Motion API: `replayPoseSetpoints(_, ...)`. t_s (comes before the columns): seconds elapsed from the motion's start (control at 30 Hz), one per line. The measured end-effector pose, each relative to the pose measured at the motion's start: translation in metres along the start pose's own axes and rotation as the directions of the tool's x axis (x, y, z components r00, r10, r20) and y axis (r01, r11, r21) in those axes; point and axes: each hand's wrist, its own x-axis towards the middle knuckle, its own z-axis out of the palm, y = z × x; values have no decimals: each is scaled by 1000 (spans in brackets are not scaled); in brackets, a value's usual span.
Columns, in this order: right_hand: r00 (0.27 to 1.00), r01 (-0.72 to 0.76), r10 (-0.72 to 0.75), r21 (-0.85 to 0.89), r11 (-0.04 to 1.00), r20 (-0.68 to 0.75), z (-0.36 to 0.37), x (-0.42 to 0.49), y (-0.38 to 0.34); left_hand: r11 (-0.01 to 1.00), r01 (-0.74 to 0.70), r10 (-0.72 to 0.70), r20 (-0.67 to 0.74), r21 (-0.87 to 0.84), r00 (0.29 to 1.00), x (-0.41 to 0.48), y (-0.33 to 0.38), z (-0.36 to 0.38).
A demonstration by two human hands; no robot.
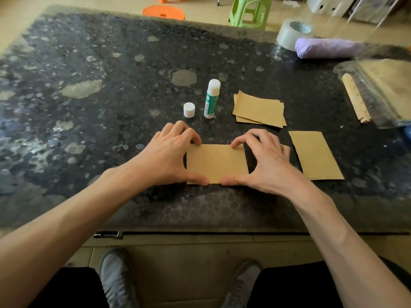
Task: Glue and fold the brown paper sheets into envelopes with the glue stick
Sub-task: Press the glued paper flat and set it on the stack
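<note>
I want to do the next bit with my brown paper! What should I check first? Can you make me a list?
1. Paper held steady: ok. The left hand and right hand press on the brown paper, which lies flat on the table.
2. Glue stick close by: ok. The glue stick stands upright just behind the paper.
3. Glue stick uncapped: ok. Its cap stands beside it.
4. Glue already on the paper: cannot tell. None shows on the top face.
5. More sheets ready: ok. A stack of sheets lies right of the glue stick.
6. Other folded piece out of the way: ok. It lies apart, to the right.
</note>
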Motion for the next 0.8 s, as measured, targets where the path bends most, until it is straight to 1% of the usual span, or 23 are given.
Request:
replayPoseSetpoints(0.17, 1000, 14, -14, 7, 1000, -15, 2, 0, 3, 999, -26, 26, -12, -22, 1000, -1, 1, 1)
replayPoseSetpoints(0.27, 1000, 13, -13, 5, 1000, -26, 1, -1, 4, 1000, -16, 16, -26, 5, 1000, -1, 0, -1)
replayPoseSetpoints(0.5, 999, 27, -27, -33, 999, -16, -1, 1, 4, 999, -20, 20, -8, 35, 1000, -1, 3, -4)
replayPoseSetpoints(0.63, 999, 38, -39, -37, 999, -18, -1, 1, 4, 1000, -20, 21, -25, 2, 999, -2, 2, -3)
replayPoseSetpoints(0.73, 999, 22, -22, 6, 1000, -35, -2, 0, 5, 1000, -8, 8, -12, -3, 1000, -1, 2, -2)
replayPoseSetpoints(0.8, 994, -33, 40, 72, 997, -98, -3, 0, 6, 1000, -2, 2, 4, -3, 1000, 0, 2, -3)
